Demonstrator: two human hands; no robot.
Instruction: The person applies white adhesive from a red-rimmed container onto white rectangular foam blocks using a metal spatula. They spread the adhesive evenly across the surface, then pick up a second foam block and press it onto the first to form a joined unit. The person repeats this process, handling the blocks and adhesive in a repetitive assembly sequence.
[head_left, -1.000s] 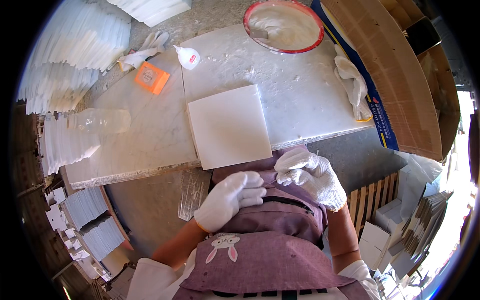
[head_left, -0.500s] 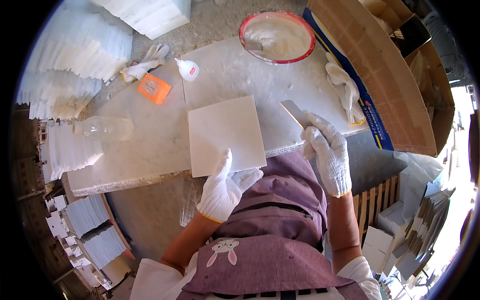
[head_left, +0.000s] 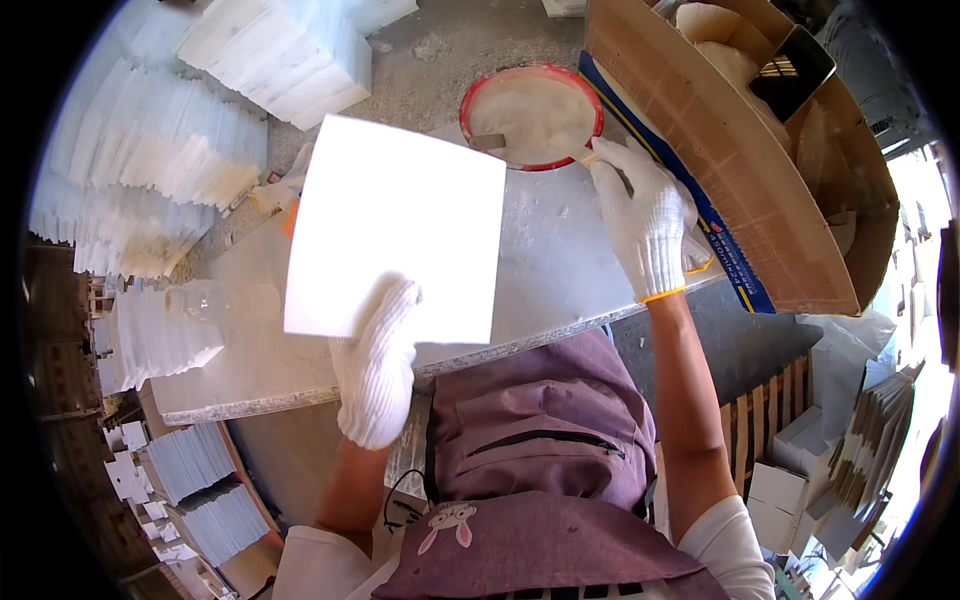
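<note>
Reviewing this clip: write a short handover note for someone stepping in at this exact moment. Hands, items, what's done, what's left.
Left hand: gloved, holding the white square tile lifted off the stone slab.
Right hand: gloved, gripping a stick-like tool at the rim of the red bowl of white paste.
Done: tile picked up, tool in hand at the bowl.
Left: no paste visible on the tile's facing side; likely still to be spread.

A plain white square tile, held lifted and tilted above the left part of the grey stone bench, shows its blank face, while a thin scraper reaches into the red-rimmed bowl of white paste at the bench's far edge.
</note>
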